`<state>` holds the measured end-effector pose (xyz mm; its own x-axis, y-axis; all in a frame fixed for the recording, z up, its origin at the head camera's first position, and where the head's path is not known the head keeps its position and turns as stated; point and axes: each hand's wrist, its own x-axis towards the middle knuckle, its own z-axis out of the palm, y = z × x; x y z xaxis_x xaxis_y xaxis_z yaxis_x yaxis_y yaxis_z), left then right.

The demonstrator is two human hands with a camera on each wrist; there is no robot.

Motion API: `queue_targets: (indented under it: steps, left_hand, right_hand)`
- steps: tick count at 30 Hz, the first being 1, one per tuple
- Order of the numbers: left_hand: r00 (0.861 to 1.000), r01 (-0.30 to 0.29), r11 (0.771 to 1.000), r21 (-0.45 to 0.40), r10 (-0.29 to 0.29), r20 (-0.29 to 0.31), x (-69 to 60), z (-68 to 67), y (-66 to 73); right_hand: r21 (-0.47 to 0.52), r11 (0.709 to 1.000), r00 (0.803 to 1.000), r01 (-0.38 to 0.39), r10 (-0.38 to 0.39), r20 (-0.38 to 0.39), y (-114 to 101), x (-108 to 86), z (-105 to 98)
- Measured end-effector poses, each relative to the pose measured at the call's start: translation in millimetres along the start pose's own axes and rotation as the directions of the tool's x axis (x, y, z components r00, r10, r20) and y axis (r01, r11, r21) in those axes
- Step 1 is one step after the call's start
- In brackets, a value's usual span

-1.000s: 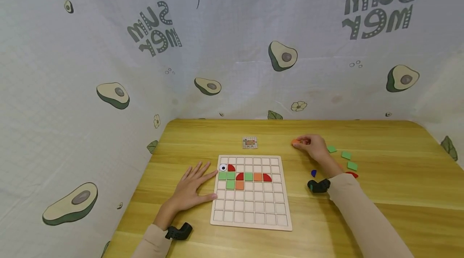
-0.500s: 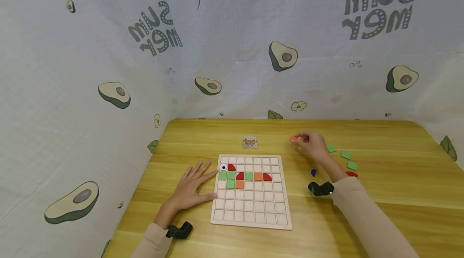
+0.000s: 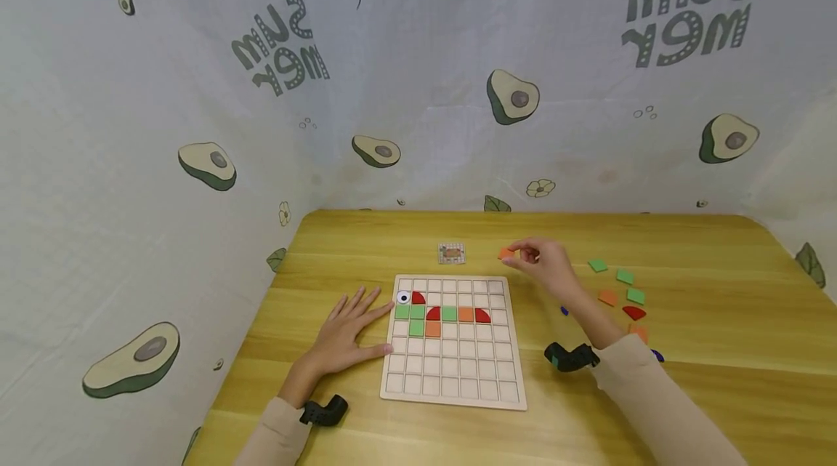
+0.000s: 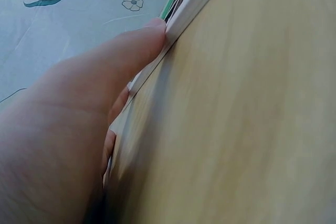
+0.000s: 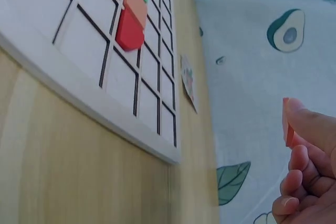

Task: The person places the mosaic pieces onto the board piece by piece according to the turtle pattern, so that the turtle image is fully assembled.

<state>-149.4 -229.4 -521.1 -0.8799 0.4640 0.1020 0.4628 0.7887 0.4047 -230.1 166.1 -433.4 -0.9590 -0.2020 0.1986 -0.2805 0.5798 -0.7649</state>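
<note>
My right hand (image 3: 548, 261) pinches an orange square tile (image 3: 506, 253) between thumb and fingertips, above the table beyond the board's far right corner. In the right wrist view the tile (image 5: 287, 123) appears edge-on. The left hand (image 3: 343, 331) lies spread on the table, its thumb and a fingertip touching the left edge of a wooden grid board (image 3: 451, 382). In the left wrist view the thumb (image 4: 139, 43) presses that edge. On the board sit a white eye tile (image 3: 403, 297), green squares (image 3: 416, 328), orange squares (image 3: 433, 329) and red quarter-round tiles (image 3: 482, 315).
A small printed picture card (image 3: 451, 254) lies behind the board. Right of the board are scattered loose green tiles (image 3: 635, 296), orange tiles (image 3: 607, 297), a red piece (image 3: 633, 313) and blue pieces (image 3: 657, 355), some partly hidden by the right arm. A patterned cloth hangs behind the table.
The right hand has moved left with the orange tile, toward the picture card. Loose tiles once covered by the arm now show. The left hand keeps its place at the board.
</note>
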Motion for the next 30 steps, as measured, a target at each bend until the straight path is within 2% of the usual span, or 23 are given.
queue_targets:
  steps: [14, 22, 30]
  left_hand:
    - [1.000, -0.009, 1.000, -0.003, 0.009, -0.022, 0.3, 1.6, -0.9]
    - [1.000, 0.001, 1.000, -0.005, -0.001, -0.009, 0.1, -0.4, -0.9]
    - [1.000, -0.012, 1.000, -0.010, 0.012, -0.021, -0.7, 0.4, -0.5]
  right_hand:
    - [0.054, 0.997, 0.996, 0.056, -0.059, 0.063, -18, -30.7, 43]
    - [0.085, 0.996, 0.992, 0.041, -0.050, 0.114, -26, -45.1, 67]
    - [0.132, 0.991, 0.988, 0.009, -0.030, 0.152, -30, -55.7, 82]
